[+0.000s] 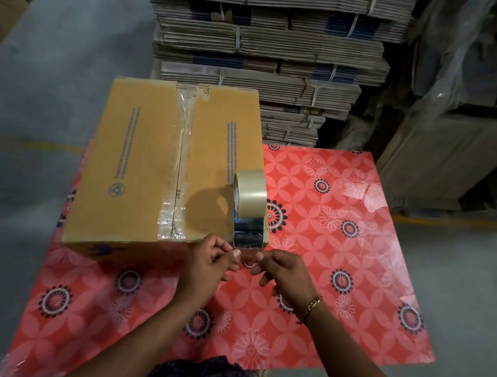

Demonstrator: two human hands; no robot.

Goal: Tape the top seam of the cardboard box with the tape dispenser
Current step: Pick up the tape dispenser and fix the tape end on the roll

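1. Head view: the cardboard box stands closed on the bench, a surface under a red flowered cover, at its far left corner.
2. Clear tape runs along the top seam from the far edge to the near edge of the box.
3. The tape dispenser rests on the box top at its near right corner, roll upright, cutter end at the near edge.
4. Left hand: grip closed, thumb and fingertips pinching the free tape end just below the dispenser.
5. Right hand: grip closed, pinching the same tape end from the other side; a chain bracelet is on the wrist.
6. Bundled flat cartons are stacked behind the bench.
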